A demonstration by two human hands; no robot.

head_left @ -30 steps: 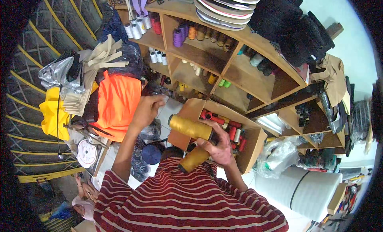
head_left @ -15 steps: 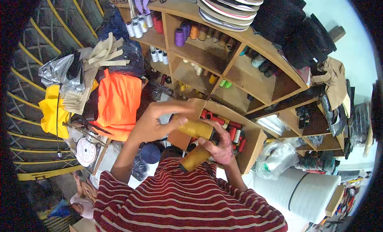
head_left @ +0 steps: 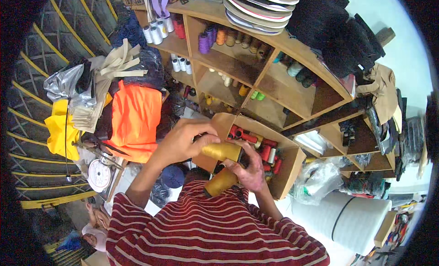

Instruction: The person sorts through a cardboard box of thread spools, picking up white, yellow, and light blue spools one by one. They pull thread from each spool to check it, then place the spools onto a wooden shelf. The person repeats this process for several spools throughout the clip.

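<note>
Two mustard-yellow thread spools are in front of my chest. My right hand point(head_left: 252, 171) holds both, its thumb between them and its fingers over the far end of the upper spool point(head_left: 223, 151). The lower spool point(head_left: 222, 182) tilts down to the left, its dark end near my striped shirt. My left hand point(head_left: 192, 137) is closed at the left end of the upper spool, thumb and fingers curled about it; that end is partly hidden. Just beyond the spools stands an open cardboard box point(head_left: 289, 172) with red, white and yellow spools inside.
A wooden shelf point(head_left: 228, 62) with thread cones in several colours curves across the far side. To the left are orange cloth point(head_left: 135, 117) and yellow cloth point(head_left: 61, 133). A clear plastic bag point(head_left: 315, 181) and a big white foam roll point(head_left: 361, 222) lie on the right.
My left hand's raised, spread fingers have come down and closed at the left end of the upper spool. Both spools and my right hand have shifted slightly left.
</note>
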